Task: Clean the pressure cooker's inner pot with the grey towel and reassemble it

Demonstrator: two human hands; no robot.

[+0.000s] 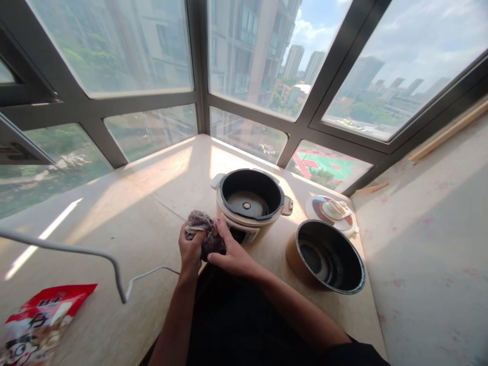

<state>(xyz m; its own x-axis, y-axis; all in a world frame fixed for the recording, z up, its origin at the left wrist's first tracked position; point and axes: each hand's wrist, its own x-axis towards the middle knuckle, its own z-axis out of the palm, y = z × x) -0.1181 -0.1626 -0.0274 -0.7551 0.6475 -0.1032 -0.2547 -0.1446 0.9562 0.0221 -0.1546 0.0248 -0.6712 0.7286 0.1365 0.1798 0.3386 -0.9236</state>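
Note:
My left hand [190,250] and my right hand [229,251] both grip a crumpled grey-brown cloth [204,231] in front of me, fingers wrapped round it. Just beyond the cloth stands a cream rice cooker base [249,216] with its lid off and its dark well open. The cooker's black inner pot [330,255] sits apart to the right on the wooden ledge [145,213]. Behind the pot lies the cooker lid [332,209], white and dark red.
A white power cord [114,264] runs across the ledge at the left. A red snack bag [36,323] lies at the lower left corner. Large windows wrap the ledge at the back; a pale wall [430,244] bounds it on the right.

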